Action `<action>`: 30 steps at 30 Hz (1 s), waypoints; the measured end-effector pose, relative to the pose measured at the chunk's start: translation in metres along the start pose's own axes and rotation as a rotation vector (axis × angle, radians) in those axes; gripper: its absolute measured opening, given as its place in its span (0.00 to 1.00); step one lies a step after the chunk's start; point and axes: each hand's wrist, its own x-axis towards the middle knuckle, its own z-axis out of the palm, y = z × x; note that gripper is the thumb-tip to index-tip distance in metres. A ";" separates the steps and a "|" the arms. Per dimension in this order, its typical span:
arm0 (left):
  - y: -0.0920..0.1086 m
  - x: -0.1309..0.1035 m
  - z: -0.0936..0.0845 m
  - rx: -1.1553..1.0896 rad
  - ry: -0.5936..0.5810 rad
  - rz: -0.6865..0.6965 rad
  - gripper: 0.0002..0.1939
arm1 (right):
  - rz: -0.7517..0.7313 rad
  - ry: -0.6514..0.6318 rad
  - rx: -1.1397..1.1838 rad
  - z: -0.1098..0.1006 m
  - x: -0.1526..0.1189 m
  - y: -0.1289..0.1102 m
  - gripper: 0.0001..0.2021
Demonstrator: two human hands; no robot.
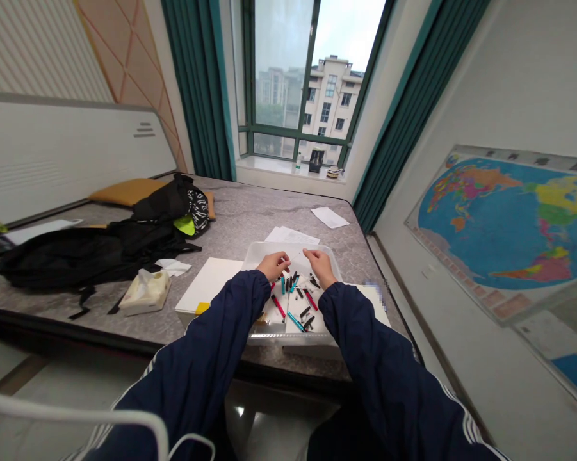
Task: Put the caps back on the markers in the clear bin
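Observation:
A clear plastic tray [295,338] lies on the grey marbled mattress, with red, teal and black pen parts scattered in it. Over its far left part is my left hand [273,264], fingers pinched together on something too small to make out. My right hand [319,266] hovers to the right at about the same height, thumb and fingers closed, and what it holds is also too small to name. The hands are a little apart. Beneath them lie a red pen part [278,306], a teal one [295,321] and several black pieces.
White boxes flank the tray, the left one [214,282] with a yellow patch. Farther left are a tissue box [145,292] and a black backpack [77,253]. Papers [329,218] lie beyond the tray. A white tube [125,417] crosses the lower left.

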 end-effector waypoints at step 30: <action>0.008 0.010 -0.004 -0.466 0.184 -0.085 0.11 | 0.213 -0.628 0.066 0.013 -0.022 -0.007 0.20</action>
